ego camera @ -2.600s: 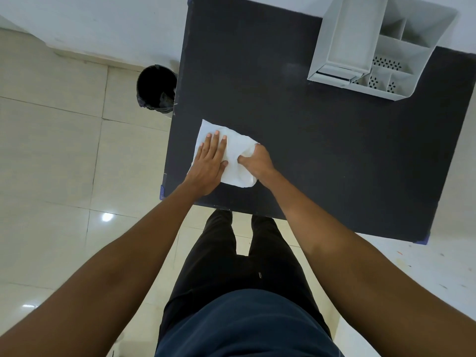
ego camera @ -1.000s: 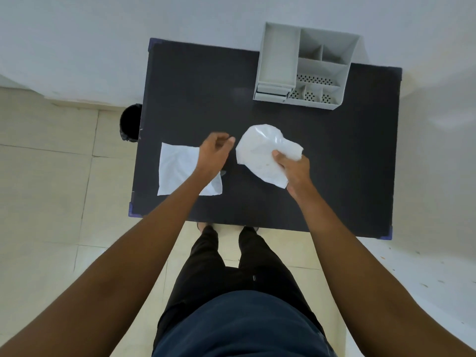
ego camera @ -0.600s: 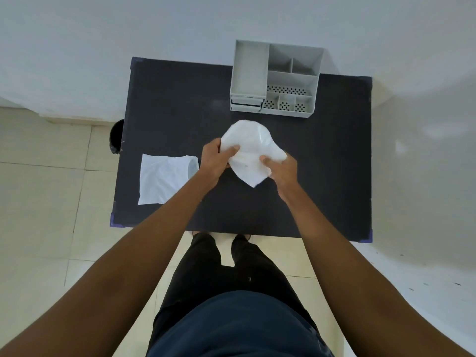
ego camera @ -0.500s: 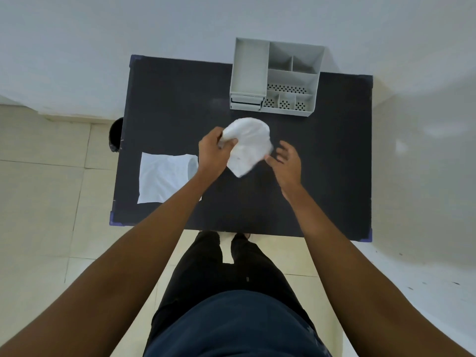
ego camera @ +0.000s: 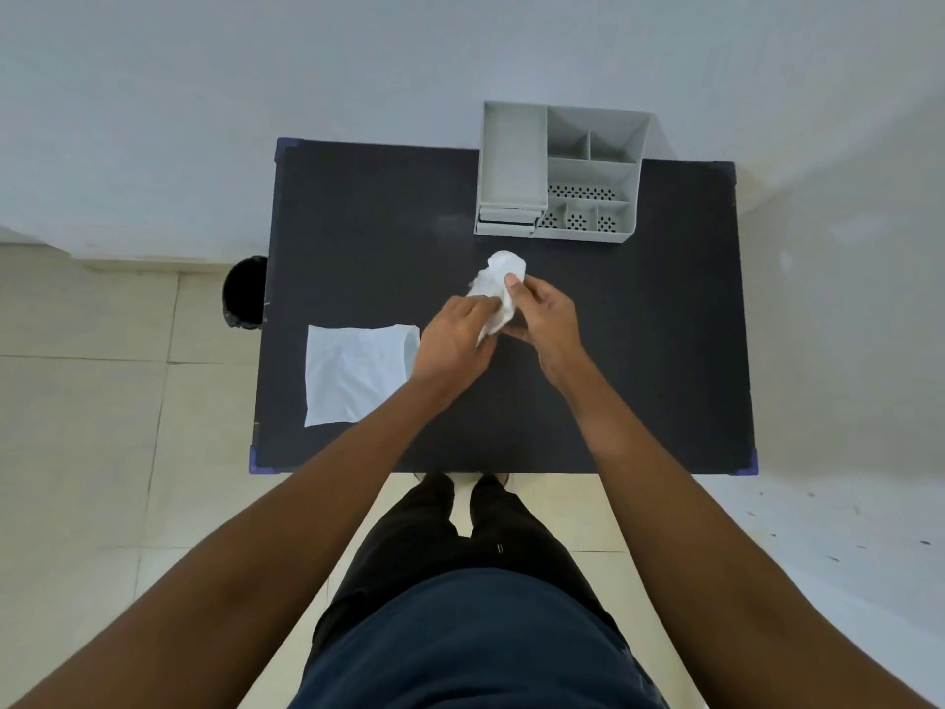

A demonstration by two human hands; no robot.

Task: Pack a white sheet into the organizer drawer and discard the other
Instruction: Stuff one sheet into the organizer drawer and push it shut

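Both hands hold one crumpled white sheet [ego camera: 497,286] above the middle of the black table [ego camera: 639,376]. My left hand [ego camera: 452,340] grips its lower part and my right hand [ego camera: 544,314] pinches its right side with the thumb on top. A second white sheet [ego camera: 353,373] lies flat on the table's left side, its right edge slightly curled, just left of my left hand. The grey organizer [ego camera: 560,171] stands at the table's far edge, with its drawers [ego camera: 506,222] stacked at its front left; they look shut.
A black bin [ego camera: 244,293] stands on the tiled floor against the table's left edge. A white wall runs behind the table. My legs stand at the table's near edge.
The sheet lifted from the flat one has gone from a loose open shape to a tight wad. My right hand came back onto it and both hands closed together.
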